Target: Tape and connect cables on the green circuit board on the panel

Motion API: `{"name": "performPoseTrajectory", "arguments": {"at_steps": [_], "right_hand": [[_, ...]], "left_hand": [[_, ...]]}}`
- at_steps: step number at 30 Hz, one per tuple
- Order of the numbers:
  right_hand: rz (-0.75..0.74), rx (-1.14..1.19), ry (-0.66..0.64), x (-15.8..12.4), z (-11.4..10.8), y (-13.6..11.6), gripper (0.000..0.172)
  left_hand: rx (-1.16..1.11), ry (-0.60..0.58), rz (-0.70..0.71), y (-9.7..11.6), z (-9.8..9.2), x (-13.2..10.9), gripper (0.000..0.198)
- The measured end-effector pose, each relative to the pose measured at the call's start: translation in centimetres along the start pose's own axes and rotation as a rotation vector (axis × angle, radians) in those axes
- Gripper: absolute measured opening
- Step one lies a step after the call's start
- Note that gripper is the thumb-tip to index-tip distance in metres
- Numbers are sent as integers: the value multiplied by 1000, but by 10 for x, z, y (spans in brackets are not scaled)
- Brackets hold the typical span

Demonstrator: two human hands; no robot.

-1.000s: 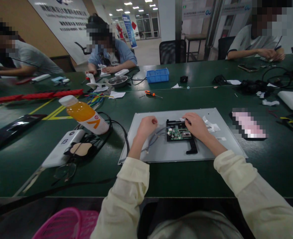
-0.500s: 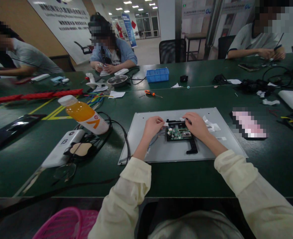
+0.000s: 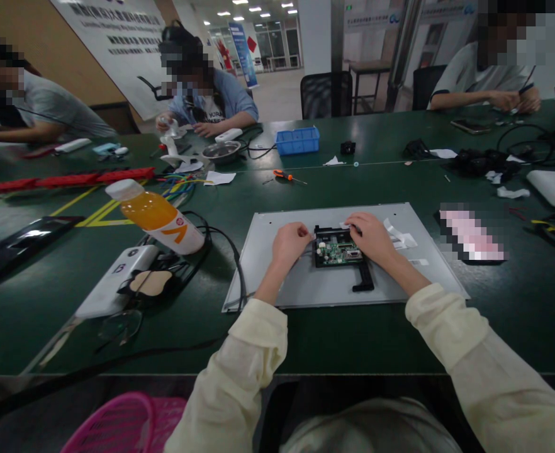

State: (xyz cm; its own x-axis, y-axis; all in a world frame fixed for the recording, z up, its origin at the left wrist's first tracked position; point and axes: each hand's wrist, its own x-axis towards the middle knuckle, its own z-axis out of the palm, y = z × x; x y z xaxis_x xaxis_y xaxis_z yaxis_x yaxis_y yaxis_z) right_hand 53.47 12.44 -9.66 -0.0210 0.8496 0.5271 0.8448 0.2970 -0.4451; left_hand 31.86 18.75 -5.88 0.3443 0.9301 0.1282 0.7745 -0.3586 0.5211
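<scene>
A grey metal panel [image 3: 391, 277] lies flat on the green table in front of me. A small green circuit board [image 3: 338, 250] in a black frame sits on it. My left hand [image 3: 289, 242] is curled at the board's left edge, fingers pinched on a small cable end that I cannot make out clearly. My right hand [image 3: 372, 238] rests over the board's upper right corner, fingers bent down onto it. A white ribbon strip [image 3: 400, 235] lies just right of that hand.
An orange juice bottle [image 3: 157, 217] lies on its side at left, beside a white device [image 3: 110, 283] and black cables. An orange screwdriver [image 3: 284, 177], a blue bin [image 3: 298, 141] and a metal bowl [image 3: 221, 151] sit farther back. Other people work around the table. A pink basket [image 3: 126, 425] is below.
My left hand has slid right along the panel, drawing the grey cables with it, and now touches the board's left edge. My right hand has stayed put.
</scene>
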Motion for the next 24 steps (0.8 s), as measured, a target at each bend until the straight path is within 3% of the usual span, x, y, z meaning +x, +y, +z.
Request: {"name": "performPoseTrajectory", "arguments": {"at_steps": [7,12,24], "right_hand": [[-23,4,16,0,1,1,25],[-22,10,21,0,2,2,26],[-28,18,26,0,3,2,25]], "left_hand": [[-19,37,10,-3,2,3,13],[-48,1,60,-5,4,6,6],[16,-14,140,-3,7,6,23]]}}
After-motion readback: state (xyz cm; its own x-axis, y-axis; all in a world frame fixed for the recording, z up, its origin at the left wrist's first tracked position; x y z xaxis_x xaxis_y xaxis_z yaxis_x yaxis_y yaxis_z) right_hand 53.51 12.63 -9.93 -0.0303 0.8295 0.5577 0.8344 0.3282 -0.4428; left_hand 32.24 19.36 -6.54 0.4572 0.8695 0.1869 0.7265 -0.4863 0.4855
